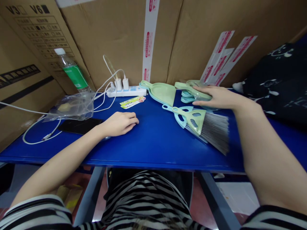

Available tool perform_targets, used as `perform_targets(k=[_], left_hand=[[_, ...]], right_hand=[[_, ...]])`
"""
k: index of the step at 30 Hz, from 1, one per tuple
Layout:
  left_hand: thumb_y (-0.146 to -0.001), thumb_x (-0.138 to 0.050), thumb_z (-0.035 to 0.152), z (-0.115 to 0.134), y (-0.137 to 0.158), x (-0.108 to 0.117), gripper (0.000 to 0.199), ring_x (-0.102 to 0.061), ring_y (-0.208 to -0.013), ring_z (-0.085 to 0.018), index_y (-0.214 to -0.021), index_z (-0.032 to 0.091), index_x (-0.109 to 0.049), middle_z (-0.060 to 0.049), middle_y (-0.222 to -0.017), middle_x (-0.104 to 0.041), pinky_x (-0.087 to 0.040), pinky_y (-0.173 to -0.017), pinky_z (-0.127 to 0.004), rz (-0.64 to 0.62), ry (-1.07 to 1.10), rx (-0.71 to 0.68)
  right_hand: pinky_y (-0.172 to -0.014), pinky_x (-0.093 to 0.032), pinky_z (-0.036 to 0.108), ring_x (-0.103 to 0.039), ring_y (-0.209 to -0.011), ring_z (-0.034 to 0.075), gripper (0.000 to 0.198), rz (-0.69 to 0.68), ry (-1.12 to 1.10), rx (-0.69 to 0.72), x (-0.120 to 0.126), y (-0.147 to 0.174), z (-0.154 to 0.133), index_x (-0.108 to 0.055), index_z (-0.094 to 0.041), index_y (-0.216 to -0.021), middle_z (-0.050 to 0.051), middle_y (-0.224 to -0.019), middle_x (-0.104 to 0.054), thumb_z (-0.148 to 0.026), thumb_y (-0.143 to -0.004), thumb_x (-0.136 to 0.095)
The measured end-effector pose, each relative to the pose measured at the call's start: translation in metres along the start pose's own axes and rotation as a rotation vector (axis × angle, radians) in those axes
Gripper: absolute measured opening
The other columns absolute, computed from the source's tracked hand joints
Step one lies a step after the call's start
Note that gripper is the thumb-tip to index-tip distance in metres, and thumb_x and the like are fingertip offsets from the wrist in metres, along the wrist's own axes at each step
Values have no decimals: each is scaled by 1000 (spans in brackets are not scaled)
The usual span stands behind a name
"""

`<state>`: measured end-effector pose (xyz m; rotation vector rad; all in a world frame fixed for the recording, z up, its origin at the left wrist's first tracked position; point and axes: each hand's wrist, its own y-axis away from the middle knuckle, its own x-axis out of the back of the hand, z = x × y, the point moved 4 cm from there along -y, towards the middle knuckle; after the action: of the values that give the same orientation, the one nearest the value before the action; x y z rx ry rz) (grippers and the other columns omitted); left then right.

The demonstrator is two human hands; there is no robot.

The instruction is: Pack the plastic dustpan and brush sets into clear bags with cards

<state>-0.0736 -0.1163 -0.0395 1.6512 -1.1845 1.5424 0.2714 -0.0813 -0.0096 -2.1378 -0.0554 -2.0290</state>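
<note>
Your right hand (213, 95) is pinching a light-green piece (184, 85) between thumb and fingers; your left hand (121, 124) is resting loosely curled; carton (31, 24) is showing "V3", "V6".

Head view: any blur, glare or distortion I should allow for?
In the head view, the grey bristles smear at their tips and the right hand looks slightly soft; in that same view, the clear plastic bag shows pale glints, the black patterned fabric is dim, and the lens seems to stretch the right forearm.

The dustpan (164, 92) looks like smooth plastic, the cardboard panel (115, 41) matt.
</note>
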Motion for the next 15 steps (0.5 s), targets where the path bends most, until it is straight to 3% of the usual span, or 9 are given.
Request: perform_targets(k=[5,10,15], left_hand=[[-98,-42,19,0,-1,0,26,-67,-82,-16,-103,18,-68,-6,-99,-69,-50,-69,-27,-1,-6,-5],[-98,-43,19,0,0,0,25,-67,-81,-16,-102,18,-68,-5,-98,-69,-49,-68,-26,-1,-19,-8],[-98,-43,19,0,1,-1,25,-67,-81,-15,-103,18,-68,-5,-98,-69,-49,-68,-26,4,-14,-18]], right_hand=[[-99,-48,56,-62,-119,35,54,115,15,56,0,-6,4,-68,-17,-127,14,-131,-66,-45,-86,-46],[-102,-47,50,-62,-121,33,53,133,70,19,4,-3,-8,-67,-10,-126,16,-129,-68,-33,-87,-40],[-86,-54,49,-68,-108,36,52,165,206,-53,6,1,-15,-65,-14,-131,16,-121,-72,-23,-90,-35]])
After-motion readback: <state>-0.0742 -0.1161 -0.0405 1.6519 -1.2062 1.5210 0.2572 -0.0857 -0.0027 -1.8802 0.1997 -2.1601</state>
